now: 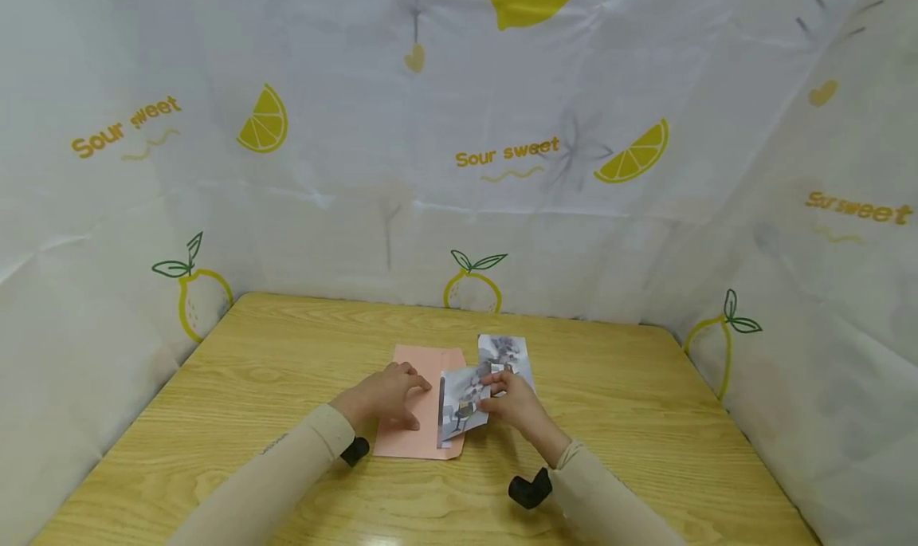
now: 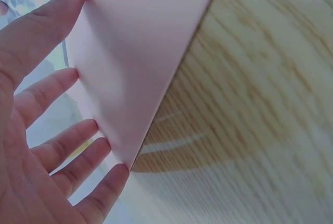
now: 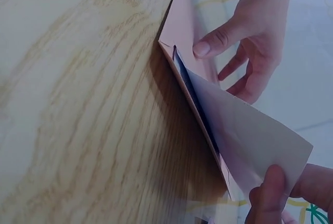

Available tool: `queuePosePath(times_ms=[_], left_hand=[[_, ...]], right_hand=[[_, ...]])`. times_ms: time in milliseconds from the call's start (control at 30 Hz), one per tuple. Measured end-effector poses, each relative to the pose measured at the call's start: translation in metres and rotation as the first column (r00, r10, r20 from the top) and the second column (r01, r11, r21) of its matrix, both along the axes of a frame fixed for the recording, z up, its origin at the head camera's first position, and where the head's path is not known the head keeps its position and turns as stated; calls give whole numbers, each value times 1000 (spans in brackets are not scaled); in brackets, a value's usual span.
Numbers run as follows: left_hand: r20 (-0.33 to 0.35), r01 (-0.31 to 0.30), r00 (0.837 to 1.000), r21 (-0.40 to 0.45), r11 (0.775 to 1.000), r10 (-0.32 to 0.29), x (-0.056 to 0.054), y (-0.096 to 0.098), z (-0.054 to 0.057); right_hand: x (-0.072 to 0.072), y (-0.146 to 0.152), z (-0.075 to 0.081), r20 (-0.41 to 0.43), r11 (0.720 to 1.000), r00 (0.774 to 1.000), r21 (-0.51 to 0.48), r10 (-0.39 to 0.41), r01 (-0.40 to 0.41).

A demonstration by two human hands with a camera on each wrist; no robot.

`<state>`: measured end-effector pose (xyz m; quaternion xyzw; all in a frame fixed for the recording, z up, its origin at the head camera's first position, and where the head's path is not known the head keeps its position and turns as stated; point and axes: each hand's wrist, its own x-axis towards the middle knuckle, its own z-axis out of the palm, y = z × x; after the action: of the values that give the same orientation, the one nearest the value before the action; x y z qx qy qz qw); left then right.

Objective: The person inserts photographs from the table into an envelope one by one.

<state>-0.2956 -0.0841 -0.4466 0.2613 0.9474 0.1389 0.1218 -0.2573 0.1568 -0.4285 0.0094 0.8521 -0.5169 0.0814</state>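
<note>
A pink paper envelope [image 1: 409,444] lies on the table, its opening toward the right. My left hand [image 1: 385,394] rests on it with fingers spread and fairly straight, fingertips touching the paper [image 2: 119,67]. With thumb and fingers, my right hand [image 1: 522,410] pinches the right edge of a grey printed card [image 1: 459,398]. The card's left end sits at the envelope's mouth, and its free end is raised at a slant. Seen from the right wrist, its pale back [image 3: 250,130] slopes up from the opening. How deep it goes inside is hidden.
A second printed card [image 1: 506,348] lies on the table just behind my right hand. Black straps or mounts [image 1: 529,489] hang at both wrists. The wood-grain table [image 1: 610,418] meets a white lemon-print cloth [image 1: 344,235] at the back and sides.
</note>
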Motion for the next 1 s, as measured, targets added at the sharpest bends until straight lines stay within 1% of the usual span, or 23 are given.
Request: queuePosePath(times_ms=[167,400,633,867,1000], left_hand=[[-15,15,1000,-5,1000,-15,-2,-2,-2],[-24,37,999,2,999,-37,-1,-2,1],[-17,29,999,-4,1000,-29,0,-3,2],[-17,25,1000,-14,1000,-25,0,-2,1],[-20,24,999,-24,999,-25,-1,-2,1]], right_hand=[[-1,2,-1,-47,999,999,40,-15,17],[1,-2,-6,-68,1000,998,-2,-11,11],[4,-7,-7,-61,1000,998,-28,-13,11],[1,-8,-7,-53,1000,999,-3,0,0],[0,-9,-7,-42,1000,999,-14,-7,6]])
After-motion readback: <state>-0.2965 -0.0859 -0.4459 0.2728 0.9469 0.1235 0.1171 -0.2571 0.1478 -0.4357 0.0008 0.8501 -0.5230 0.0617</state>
